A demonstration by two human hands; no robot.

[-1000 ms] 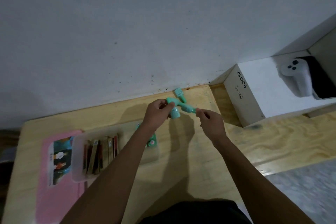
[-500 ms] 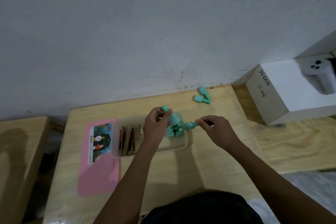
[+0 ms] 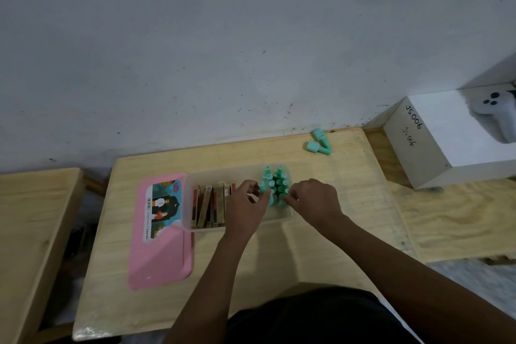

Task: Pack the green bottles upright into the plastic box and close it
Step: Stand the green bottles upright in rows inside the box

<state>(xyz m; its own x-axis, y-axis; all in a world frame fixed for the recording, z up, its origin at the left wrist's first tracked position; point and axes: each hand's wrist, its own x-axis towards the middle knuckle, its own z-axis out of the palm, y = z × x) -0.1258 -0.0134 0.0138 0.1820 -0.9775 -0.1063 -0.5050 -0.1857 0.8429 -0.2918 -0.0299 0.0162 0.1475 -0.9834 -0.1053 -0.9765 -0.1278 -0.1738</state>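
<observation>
We record: grey, scuffed wall (image 3: 251, 36); plywood table (image 3: 279, 254); white carton (image 3: 435, 148), right, hand-lettered "JS006" twice; clear box (image 3: 212, 229), mid-table; pink lid (image 3: 162, 254) against its left end, label unreadable; bottles (image 3: 275, 181) upright at box's right end; loose bottles (image 3: 319, 145) lying by far edge; left hand (image 3: 245, 204), right hand (image 3: 315, 198), each pinching one upright bottle.

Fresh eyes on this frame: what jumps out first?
The cluster of green bottles standing upright in the right end of the clear plastic box, with the left hand and right hand both curled in at it; whether they grip is unclear. Next, the pink lid lying off the box at its left, and two stray bottles on their sides at the table's far edge by the wall.
</observation>
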